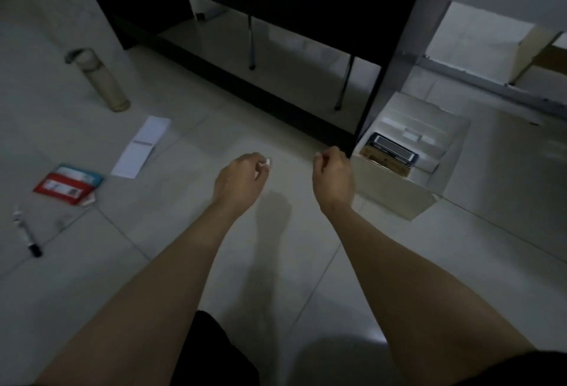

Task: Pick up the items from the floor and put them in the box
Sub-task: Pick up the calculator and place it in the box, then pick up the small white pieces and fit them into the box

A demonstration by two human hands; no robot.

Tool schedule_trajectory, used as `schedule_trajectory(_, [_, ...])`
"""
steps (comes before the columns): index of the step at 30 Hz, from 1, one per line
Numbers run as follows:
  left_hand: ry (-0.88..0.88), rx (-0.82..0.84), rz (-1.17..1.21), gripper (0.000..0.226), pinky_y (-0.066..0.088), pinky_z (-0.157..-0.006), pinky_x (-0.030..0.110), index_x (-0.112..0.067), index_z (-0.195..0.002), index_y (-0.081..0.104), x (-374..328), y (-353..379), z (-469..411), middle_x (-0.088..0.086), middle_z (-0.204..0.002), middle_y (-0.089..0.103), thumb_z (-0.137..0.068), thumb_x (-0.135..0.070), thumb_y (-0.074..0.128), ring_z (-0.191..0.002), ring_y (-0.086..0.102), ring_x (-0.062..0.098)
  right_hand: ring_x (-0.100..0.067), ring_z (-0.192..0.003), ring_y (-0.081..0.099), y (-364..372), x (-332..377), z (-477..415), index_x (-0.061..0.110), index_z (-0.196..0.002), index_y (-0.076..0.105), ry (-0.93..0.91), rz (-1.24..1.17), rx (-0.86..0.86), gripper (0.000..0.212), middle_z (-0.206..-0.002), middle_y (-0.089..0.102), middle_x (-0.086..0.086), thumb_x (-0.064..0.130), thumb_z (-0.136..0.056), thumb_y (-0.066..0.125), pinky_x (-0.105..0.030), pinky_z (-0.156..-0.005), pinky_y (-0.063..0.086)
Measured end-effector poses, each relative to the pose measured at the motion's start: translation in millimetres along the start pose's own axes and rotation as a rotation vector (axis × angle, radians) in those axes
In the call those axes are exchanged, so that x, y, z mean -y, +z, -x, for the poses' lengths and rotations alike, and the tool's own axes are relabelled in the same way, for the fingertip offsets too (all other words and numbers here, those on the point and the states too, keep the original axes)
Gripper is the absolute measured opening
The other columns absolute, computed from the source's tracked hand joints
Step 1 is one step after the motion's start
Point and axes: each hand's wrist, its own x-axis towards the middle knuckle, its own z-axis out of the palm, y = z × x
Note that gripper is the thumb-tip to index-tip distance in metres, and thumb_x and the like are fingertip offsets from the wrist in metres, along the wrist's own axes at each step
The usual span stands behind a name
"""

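- The left hand is pinching a small white thing between its fingers, hovering over the bare floor in the middle of the scene; it is too small and blurred to say what it is, though it is looking light and rigid, so a fingertip pinch is probably enough.
- The right hand is hanging loosely curled just left of the box; I cannot tell whether it is holding anything.
- The box is sitting open on the floor at the right, beside the dark leg of a shelf unit; it is already holding a dark flat pack; its thin card walls are likely to be giving way if pressed.
- A tall bottle is standing far left; it is looking rigid and perhaps heavy if full, and smooth, so wrapping the whole hand around its middle would be suiting it best.
- A white slip of paper is lying flat; thin and floppy, it is probably needing a nail under one edge.
- A red and blue packet is lying nearer left; light and stiff, best taken by its long edges.
- A black pen is lying at the near left; thin, and prone to rolling.
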Motion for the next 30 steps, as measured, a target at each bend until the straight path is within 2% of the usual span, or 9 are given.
schedule_trajectory(6, [-0.133,0.004,-0.025,0.028,0.050,-0.087,0.037,-0.010,-0.111,0.064,74.0,-17.1,-19.7,0.010,-0.109,0.069,-0.092,-0.027,0.052,-0.099,0.063,0.029,-0.025,-0.096,0.059,57.3,22.0,2.9,0.008,-0.108,0.060,-0.037,-0.050,0.227,0.028,-0.110,0.062,-0.011,0.030,-0.094,0.052,-0.028,-0.071,0.043])
schedule_trajectory(9, [-0.179,0.081,-0.066,0.030,0.049,-0.090,0.038,-0.012,-0.114,0.062,98.8,6.3,-42.0,0.010,-0.113,0.067,-0.091,-0.029,0.053,-0.103,0.062,0.029,-0.024,-0.100,0.059,84.1,9.9,-12.1,0.009,-0.112,0.060,-0.039,0.039,0.372,0.029,-0.113,0.060,-0.010,0.030,-0.092,0.057,-0.030,-0.076,0.045])
schedule_trajectory(12, [-0.172,0.190,-0.115,0.035,0.046,-0.094,0.040,-0.013,-0.122,0.057,121.7,35.8,-74.4,0.010,-0.124,0.060,-0.093,-0.031,0.050,-0.112,0.058,0.029,-0.022,-0.100,0.059,117.4,1.2,-39.5,0.013,-0.113,0.061,0.004,0.085,0.435,0.028,-0.116,0.060,-0.008,0.030,-0.091,0.059,-0.029,-0.078,0.045])
schedule_trajectory(17, [-0.172,0.328,-0.189,0.046,0.039,-0.101,0.042,-0.018,-0.135,0.045,158.3,72.5,-124.6,0.006,-0.141,0.043,-0.092,-0.035,0.049,-0.127,0.045,0.027,-0.025,-0.101,0.061,179.5,-5.3,-87.8,0.012,-0.114,0.062,0.029,0.099,0.451,0.026,-0.117,0.061,-0.010,0.022,-0.090,0.059,-0.030,-0.081,0.047])
schedule_trajectory(22, [-0.230,0.486,-0.241,0.068,0.028,-0.110,0.050,-0.021,-0.147,0.020,195.5,94.1,-142.2,0.001,-0.159,0.011,-0.090,-0.041,0.052,-0.143,0.017,0.028,-0.033,-0.108,0.057,233.5,-17.0,-109.5,0.010,-0.123,0.060,-0.010,0.176,0.453,0.031,-0.123,0.053,-0.016,0.013,-0.093,0.050,-0.033,-0.087,0.047])
schedule_trajectory(27, [-0.192,0.560,-0.344,0.078,0.020,-0.113,0.051,-0.026,-0.150,0.003,221.2,112.3,-125.1,-0.002,-0.161,-0.007,-0.089,-0.051,0.046,-0.147,0.003,0.029,-0.032,-0.113,0.051,255.7,-28.7,-108.9,0.005,-0.121,0.059,-0.012,0.240,0.388,0.030,-0.127,0.044,-0.015,0.008,-0.093,0.047,-0.036,-0.094,0.049])
schedule_trajectory(30, [-0.172,0.563,-0.366,0.078,0.016,-0.115,0.049,-0.027,-0.150,-0.003,226.4,116.7,-121.7,-0.003,-0.160,-0.013,-0.091,-0.053,0.041,-0.148,-0.002,0.027,-0.035,-0.106,0.054,257.5,-31.3,-109.6,0.001,-0.111,0.057,0.008,0.246,0.362,0.022,-0.122,0.046,-0.017,0.005,-0.091,0.050,-0.037,-0.088,0.050])
